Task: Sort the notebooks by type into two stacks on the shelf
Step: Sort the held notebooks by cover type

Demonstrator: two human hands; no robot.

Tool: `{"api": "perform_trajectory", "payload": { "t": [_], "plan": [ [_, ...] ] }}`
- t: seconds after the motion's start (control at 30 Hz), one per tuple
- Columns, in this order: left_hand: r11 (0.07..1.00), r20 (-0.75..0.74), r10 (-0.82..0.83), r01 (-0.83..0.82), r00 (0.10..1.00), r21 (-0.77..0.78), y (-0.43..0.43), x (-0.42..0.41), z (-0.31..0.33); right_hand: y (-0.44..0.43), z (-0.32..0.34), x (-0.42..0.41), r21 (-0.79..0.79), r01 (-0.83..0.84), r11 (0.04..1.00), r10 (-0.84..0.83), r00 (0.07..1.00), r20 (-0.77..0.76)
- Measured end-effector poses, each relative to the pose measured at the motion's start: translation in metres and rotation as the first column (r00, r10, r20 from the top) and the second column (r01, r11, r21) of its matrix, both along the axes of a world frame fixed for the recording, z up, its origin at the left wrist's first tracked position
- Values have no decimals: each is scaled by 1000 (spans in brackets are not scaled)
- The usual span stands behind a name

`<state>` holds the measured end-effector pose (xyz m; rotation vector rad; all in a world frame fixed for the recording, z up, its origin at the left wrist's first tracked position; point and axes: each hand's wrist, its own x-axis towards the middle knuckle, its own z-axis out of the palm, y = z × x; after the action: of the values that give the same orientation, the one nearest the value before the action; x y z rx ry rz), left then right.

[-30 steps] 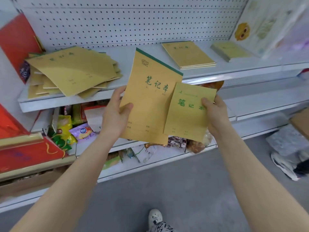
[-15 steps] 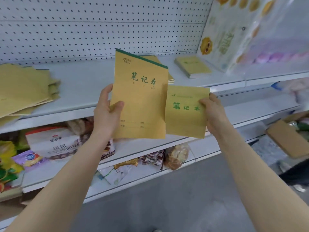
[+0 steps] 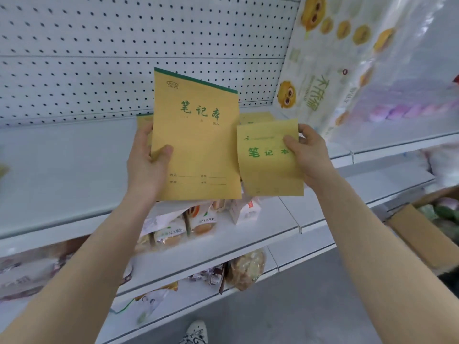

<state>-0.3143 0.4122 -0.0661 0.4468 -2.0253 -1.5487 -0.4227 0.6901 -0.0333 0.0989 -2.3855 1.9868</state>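
Observation:
My left hand [image 3: 146, 165] grips a large yellow notebook [image 3: 198, 142] with a green top band, held upright in front of the white shelf [image 3: 62, 170]. My right hand [image 3: 310, 157] pinches a smaller yellow notebook [image 3: 268, 165] by its right edge, beside and slightly lower than the large one. Behind the two held notebooks, parts of the sorted stacks [image 3: 258, 117] peek out on the shelf; most of them are hidden.
A pegboard wall [image 3: 124, 58] backs the shelf. A large plastic-wrapped pack of tissue [image 3: 360, 70] stands at the right on the shelf. Lower shelves hold packaged snacks [image 3: 181, 232]. A cardboard box [image 3: 427, 232] sits at the right. My shoe [image 3: 196, 331] shows on the grey floor.
The view has swung right and up; the messy notebook pile at left has left the frame. Both hands have carried their notebooks closer to the stacks on the shelf.

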Motion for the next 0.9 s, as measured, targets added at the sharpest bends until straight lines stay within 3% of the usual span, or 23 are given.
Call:
{"api": "perform_trajectory", "payload": {
  "t": [0.27, 0.5, 0.63, 0.77, 0.83, 0.87, 0.9],
  "plan": [
    [998, 7, -5, 4, 1000, 56, -23, -78, 9, -9, 18, -97, 245, 55, 968, -22, 991, -132],
    [997, 39, 59, -60, 998, 42, -29, -98, 7, -6, 5, -199, 430, -14, 903, 16, 1000, -1],
    [989, 69, 121, -126, 990, 77, -26, -100, 3, -30, -3, -211, 641, -82, 763, 84, 996, 28],
    [981, 128, 167, -177, 978, 73, -23, -98, -1, -38, -22, -222, 851, -90, 518, 140, 990, 20],
    [977, 127, 185, -196, 974, 81, -20, -95, -1, -45, -22, -223, 933, 3, 361, 179, 981, -73],
    [976, 125, 188, -199, 974, 83, -19, -94, 1, -51, -19, -219, 939, 74, 336, 217, 964, -153],
    [976, 124, 189, -201, 974, 84, -18, -93, 2, -59, -18, -215, 918, 124, 376, 266, 935, -235]
  ]
}}
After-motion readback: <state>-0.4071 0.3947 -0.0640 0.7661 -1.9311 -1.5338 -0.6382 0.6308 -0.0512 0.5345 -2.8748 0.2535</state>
